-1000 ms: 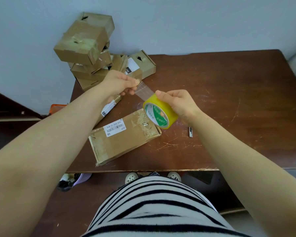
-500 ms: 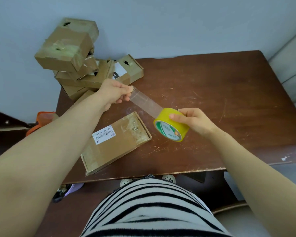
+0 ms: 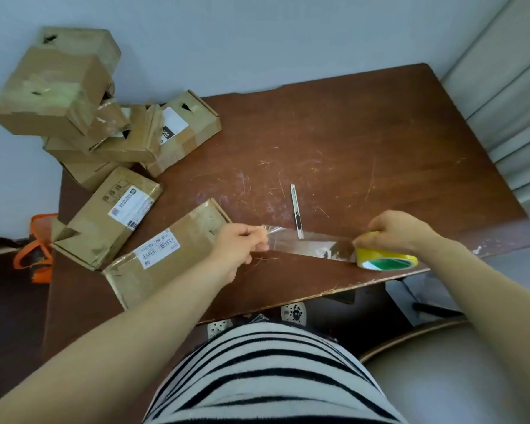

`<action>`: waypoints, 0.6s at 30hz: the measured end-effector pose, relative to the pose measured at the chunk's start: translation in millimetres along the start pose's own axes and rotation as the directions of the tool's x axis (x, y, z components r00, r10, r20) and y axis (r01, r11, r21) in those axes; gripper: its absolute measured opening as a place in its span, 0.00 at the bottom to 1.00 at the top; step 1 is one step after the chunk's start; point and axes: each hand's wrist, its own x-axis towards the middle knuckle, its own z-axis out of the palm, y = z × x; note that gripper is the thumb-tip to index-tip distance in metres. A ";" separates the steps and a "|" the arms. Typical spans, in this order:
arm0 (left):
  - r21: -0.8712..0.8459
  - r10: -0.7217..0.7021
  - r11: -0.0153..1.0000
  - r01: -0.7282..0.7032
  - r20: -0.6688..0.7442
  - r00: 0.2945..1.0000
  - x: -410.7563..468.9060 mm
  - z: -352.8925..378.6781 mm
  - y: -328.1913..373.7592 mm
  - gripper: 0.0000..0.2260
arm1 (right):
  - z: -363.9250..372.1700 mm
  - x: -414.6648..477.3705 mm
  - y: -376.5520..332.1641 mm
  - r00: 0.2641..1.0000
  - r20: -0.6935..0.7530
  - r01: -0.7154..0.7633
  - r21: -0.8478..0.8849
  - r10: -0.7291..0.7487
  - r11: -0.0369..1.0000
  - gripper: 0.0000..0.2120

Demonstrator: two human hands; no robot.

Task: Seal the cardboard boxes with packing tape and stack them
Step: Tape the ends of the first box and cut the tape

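My left hand (image 3: 240,243) pinches the free end of a clear tape strip (image 3: 309,244) beside the right end of a flat cardboard box (image 3: 162,255) with a white barcode label. My right hand (image 3: 395,232) grips the yellow tape roll (image 3: 384,260) near the table's front edge, at the right. The strip stretches taut between both hands, just above the brown table (image 3: 349,142). A second labelled box (image 3: 110,215) lies to the left of the flat one. Several boxes form a leaning pile (image 3: 74,96) at the back left corner.
A small utility knife (image 3: 296,211) lies on the table just behind the stretched strip. An orange bag (image 3: 39,255) sits on the floor at the left. White panels (image 3: 508,96) stand at the right. My striped shirt fills the bottom of the view.
My right hand drew the roll away to the right and down towards the table's front edge, lengthening the strip. My left hand came down from near the pile to the flat box's end.
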 end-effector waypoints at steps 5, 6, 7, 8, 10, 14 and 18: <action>0.023 -0.067 0.997 0.068 -0.033 0.997 -0.4 22.5 -35.9 0.03 | 16.3 10.1 -21.6 0.998 -0.066 -0.028 -0.428 -0.001 0.903 0.18; 0.059 -0.043 0.997 0.046 -0.060 0.997 1.2 23.4 -38.5 0.02 | 19.3 10.9 -27.3 0.997 -0.078 -0.023 -0.463 -0.016 0.886 0.18; 0.099 -0.016 0.995 0.024 -0.085 0.996 2.2 23.9 -40.2 0.02 | 22.8 11.3 -32.6 0.995 -0.094 -0.019 -0.504 -0.033 0.863 0.19; 0.138 0.004 0.990 0.010 -0.105 0.994 3.0 24.6 -41.7 0.04 | 26.5 11.0 -38.0 0.991 -0.120 -0.011 -0.557 -0.067 0.831 0.18; 0.168 0.007 0.986 0.016 -0.132 0.991 4.1 26.0 -44.3 0.07 | 36.6 6.9 -48.5 0.964 -0.173 0.039 -0.659 -0.201 0.751 0.15; 0.120 -0.050 0.990 0.068 -0.150 0.987 8.6 27.2 -51.3 0.08 | 84.0 -27.3 -65.2 0.926 -0.057 0.306 -0.469 -0.374 0.829 0.25; 0.087 -0.067 0.993 0.079 -0.135 0.989 10.7 26.6 -56.5 0.07 | 131.6 -41.4 -58.1 0.980 0.070 0.201 -0.287 -0.189 0.937 0.36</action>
